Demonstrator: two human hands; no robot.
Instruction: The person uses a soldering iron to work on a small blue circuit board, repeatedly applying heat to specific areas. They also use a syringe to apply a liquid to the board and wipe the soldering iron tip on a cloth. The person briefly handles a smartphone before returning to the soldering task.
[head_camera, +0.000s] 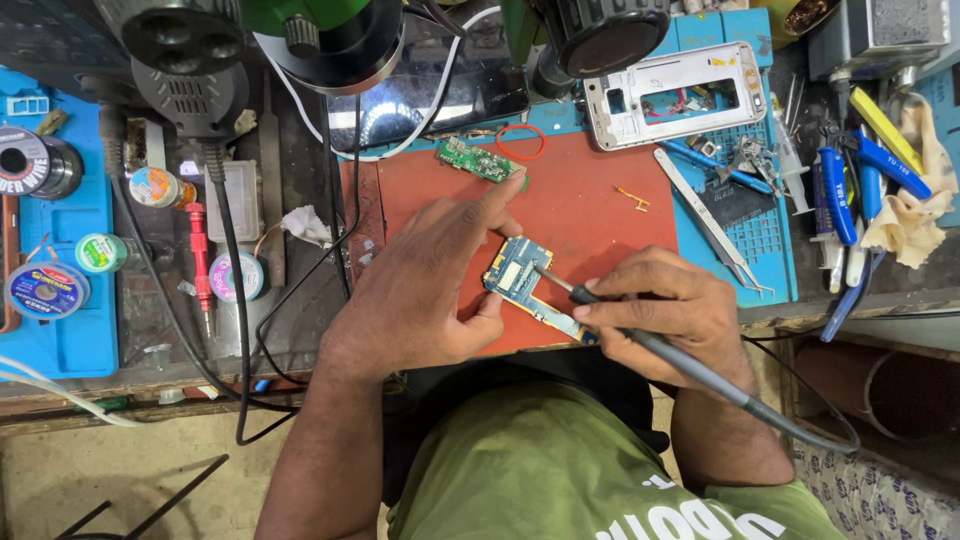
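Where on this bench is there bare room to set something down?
Bare red mat lies between the green board, the small gold part and the hands. The blue tray at right is crowded with tools.

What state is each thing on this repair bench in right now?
Blue circuit board: flat on red mat, pinned by left hand.
Soldering iron: gripped in right hand, tip on board.
Green circuit board: lying loose.
White phone frame: stripped, empty.
Tweezers: lying unused.
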